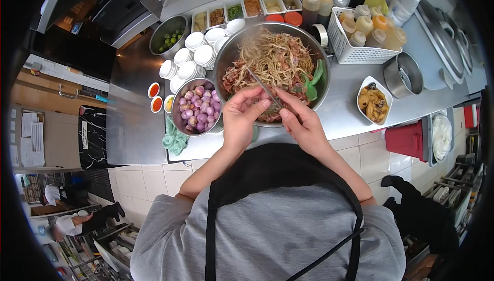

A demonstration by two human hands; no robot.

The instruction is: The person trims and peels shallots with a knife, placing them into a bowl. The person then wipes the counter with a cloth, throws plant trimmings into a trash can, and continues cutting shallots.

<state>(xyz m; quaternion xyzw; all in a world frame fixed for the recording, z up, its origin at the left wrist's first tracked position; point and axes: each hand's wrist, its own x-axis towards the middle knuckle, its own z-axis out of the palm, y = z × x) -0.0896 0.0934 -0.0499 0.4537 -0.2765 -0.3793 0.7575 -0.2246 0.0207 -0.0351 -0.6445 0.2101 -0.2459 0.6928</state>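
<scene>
Both hands are over a large steel bowl heaped with thin, pale, root-like strands with reddish ends. A slim grey knife slants up and left from between the hands, over the heap. My right hand is closed around its lower end. My left hand is closed in a pinch close beside the blade; what it holds is too small to make out. A crumpled green plastic piece lies inside the bowl's right side. To the left, a steel bowl of peeled shallots nearly touches the large bowl.
Stacked white dishes, a bowl of limes and sauce cups stand left. Behind are ingredient trays. At right are a bottle basket, a steel pot and a white food dish. A green cloth hangs at the counter edge.
</scene>
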